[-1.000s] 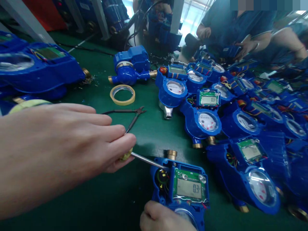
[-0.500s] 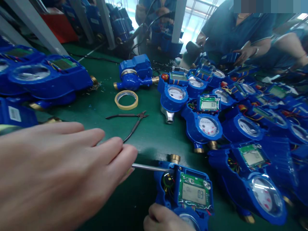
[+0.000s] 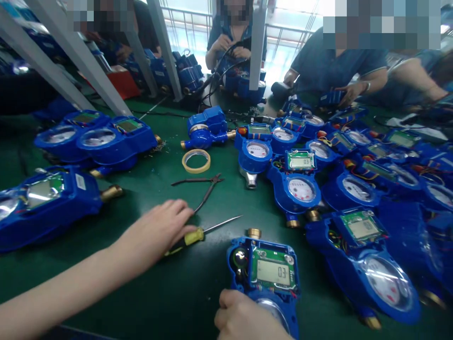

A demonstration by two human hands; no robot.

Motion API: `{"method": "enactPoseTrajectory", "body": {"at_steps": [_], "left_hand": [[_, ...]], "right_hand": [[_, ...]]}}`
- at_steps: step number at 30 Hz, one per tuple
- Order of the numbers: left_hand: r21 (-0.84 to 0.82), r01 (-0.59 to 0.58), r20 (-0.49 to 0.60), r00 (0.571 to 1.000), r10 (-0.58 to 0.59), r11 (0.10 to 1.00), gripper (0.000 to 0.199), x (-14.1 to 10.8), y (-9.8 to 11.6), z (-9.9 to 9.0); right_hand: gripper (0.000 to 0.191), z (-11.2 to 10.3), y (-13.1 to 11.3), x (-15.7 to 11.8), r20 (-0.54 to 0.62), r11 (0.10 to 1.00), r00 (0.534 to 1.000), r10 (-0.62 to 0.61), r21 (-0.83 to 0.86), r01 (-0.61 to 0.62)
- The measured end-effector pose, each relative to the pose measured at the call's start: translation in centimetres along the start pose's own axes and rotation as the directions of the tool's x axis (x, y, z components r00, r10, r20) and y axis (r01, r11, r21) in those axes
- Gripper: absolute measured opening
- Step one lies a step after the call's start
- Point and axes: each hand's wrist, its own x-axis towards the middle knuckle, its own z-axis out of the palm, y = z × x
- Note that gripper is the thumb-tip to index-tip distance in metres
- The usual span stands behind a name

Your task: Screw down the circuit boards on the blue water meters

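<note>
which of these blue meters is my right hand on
The bottom-centre meter, brass fitting pointing away from you: your right hand holds its near-left side. No other meter touches either of your hands.

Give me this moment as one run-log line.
left hand: at yellow-black screwdriver | right hand: gripping open-topped water meter | diagonal cutters: near tape roll

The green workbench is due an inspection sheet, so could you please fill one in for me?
Surface: green workbench, small debris near a brass fitting.
Things in hand: open water meter, display showing digits; screwdriver, tip apart from it.
Clutter: tape roll, cutting pliers, other water meters.
Hands: right hand holds the meter; left hand touches the screwdriver handle, grip unclear.
Cables: black cables near a grey post.
Surroundings: a co-worker's hand at a blue unit.
</note>
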Motion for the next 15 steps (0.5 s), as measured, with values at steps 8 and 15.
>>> {"method": "enactPoseTrajectory", "body": {"at_steps": [8,15], "left_hand": [[0.159,0.011,0.030,0.999,-0.016,0.987,0.066,5.2,-3.7,1.0],[0.174,-0.046,0.173,0.985,0.016,0.984,0.067,7.4,-3.7,-0.7]], "right_hand": [[0.034,0.3,0.0,-1.8,-0.008,0.963,0.997,0.071,-0.262,-0.070],[0.035,-0.3,0.1,-1.3,0.040,0.959,0.999,-0.037,-0.278,0.047]]}}
